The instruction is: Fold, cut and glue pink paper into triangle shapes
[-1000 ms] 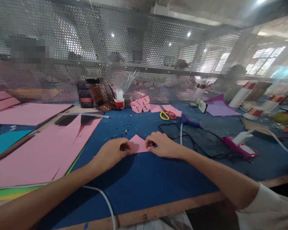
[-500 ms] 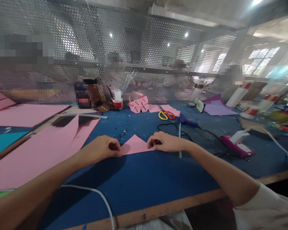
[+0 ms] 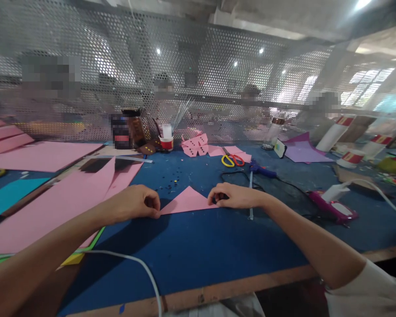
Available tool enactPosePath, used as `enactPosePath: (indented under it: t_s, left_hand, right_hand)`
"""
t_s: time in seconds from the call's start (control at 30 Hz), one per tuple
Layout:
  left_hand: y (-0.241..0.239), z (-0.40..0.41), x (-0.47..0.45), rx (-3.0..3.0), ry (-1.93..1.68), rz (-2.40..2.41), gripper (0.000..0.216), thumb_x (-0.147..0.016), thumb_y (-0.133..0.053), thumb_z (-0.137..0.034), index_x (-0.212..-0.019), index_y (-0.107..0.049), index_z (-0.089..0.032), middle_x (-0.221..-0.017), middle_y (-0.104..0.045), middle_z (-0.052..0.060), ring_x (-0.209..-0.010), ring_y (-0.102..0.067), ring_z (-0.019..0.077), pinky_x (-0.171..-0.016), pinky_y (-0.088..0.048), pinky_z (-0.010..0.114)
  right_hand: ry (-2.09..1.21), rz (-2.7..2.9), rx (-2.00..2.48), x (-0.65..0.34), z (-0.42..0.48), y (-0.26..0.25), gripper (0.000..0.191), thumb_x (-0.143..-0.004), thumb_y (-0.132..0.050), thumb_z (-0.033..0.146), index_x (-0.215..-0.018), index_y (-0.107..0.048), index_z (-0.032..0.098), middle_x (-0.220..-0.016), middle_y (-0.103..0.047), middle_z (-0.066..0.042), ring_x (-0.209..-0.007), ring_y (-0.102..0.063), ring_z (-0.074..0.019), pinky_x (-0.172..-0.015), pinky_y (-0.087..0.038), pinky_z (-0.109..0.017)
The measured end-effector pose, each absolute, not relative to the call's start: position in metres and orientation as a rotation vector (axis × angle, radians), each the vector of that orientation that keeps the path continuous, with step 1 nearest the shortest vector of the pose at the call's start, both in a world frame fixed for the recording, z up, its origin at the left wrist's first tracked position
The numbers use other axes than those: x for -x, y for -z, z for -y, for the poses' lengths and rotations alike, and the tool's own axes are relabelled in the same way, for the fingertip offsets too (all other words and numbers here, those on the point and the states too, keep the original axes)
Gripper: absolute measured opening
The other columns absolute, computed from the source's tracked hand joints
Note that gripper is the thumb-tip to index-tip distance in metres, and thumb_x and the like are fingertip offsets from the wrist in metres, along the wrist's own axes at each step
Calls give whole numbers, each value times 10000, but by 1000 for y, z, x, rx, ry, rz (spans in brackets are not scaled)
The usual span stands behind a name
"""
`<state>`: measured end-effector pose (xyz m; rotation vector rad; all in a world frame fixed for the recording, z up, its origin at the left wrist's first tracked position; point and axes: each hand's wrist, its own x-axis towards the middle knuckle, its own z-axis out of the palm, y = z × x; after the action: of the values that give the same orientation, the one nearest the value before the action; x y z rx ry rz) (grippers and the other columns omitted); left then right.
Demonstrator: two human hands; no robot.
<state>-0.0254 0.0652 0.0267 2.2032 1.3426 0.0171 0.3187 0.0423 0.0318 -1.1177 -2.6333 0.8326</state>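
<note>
A pink paper triangle (image 3: pixel 188 203), which looks folded, lies on the blue table with its peak pointing away from me. My left hand (image 3: pixel 133 203) is at its left corner, thumb and forefinger pinched together at the tip. Near the right corner, my right hand (image 3: pixel 231 196) has its fingers curled and pinched on the paper's edge. Just beyond are small dark bits (image 3: pixel 171 181) scattered on the table. A blue glue gun (image 3: pixel 263 170) with a clear glue stick lies past my right hand.
Large pink sheets (image 3: pixel 53 211) cover the left side. Yellow-and-red scissors (image 3: pixel 231 159) and pink dotted cutouts (image 3: pixel 195 145) lie behind. A white cable (image 3: pixel 141 264) curves at the front. To the right are a magenta device (image 3: pixel 333 207) and purple sheets (image 3: pixel 303 149). A perforated metal screen (image 3: pixel 211 61) stands at the back.
My left hand has slid a little left, out to the triangle's left corner, so more of the paper shows. My right hand keeps its pinch. The whole view has shifted slightly.
</note>
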Motion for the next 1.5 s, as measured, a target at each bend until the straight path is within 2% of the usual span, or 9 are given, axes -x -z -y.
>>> enactPosePath:
  t_s: [0.73,1.03,1.27,1.37,1.43,1.5]
  left_hand:
    - [-29,-74,51,-2241,122,-1287,202,-731,-738,-436,-773,-743,-238,-754,-738,-10,-729,-665,197,-614,-414,262]
    - [-29,-74,57,-2195,84,-1279,199,-698,-745,-429,-749,-748,-236,-726,-732,7,-711,-649,209,-604,-411,274]
    - [-34,-69,56,-2134,53,-1325,177,-673,-750,-417,-718,-744,-246,-695,-725,-7,-692,-645,204,-586,-399,262]
    - [-40,-63,52,-2156,59,-1347,193,-694,-736,-438,-728,-743,-248,-713,-728,-12,-706,-647,202,-590,-396,257]
    - [-42,-61,50,-2165,69,-1371,206,-704,-733,-451,-730,-741,-247,-714,-729,-13,-704,-648,201,-591,-400,256]
    - [-43,-60,49,-2162,74,-1395,203,-709,-733,-449,-728,-738,-246,-705,-727,-13,-693,-651,199,-589,-405,255]
  right_hand:
    - [-1077,2723,908,-342,-58,-33,359,-891,-597,128,-1233,-673,206,-1103,-615,-59,-1019,-581,-172,-910,-449,-285]
    - [-1186,2685,901,-346,-56,-37,460,-849,-557,50,-1273,-643,206,-1217,-625,-69,-1101,-596,-180,-990,-448,-325]
    - [-1198,2532,1069,-338,-51,-42,440,-823,-461,8,-1173,-677,163,-1160,-693,-71,-1023,-638,-170,-884,-487,-291]
    - [-1148,2445,1120,-328,-45,-41,318,-891,-480,95,-1118,-691,167,-1118,-709,-60,-977,-650,-164,-838,-482,-271]
    - [-1033,2421,1176,-320,-40,-37,229,-939,-535,225,-1094,-697,179,-1066,-712,-51,-924,-649,-168,-813,-473,-279]
    - [-857,2413,1228,-312,-35,-30,191,-931,-600,308,-1030,-710,187,-1007,-702,-46,-894,-635,-174,-805,-460,-288]
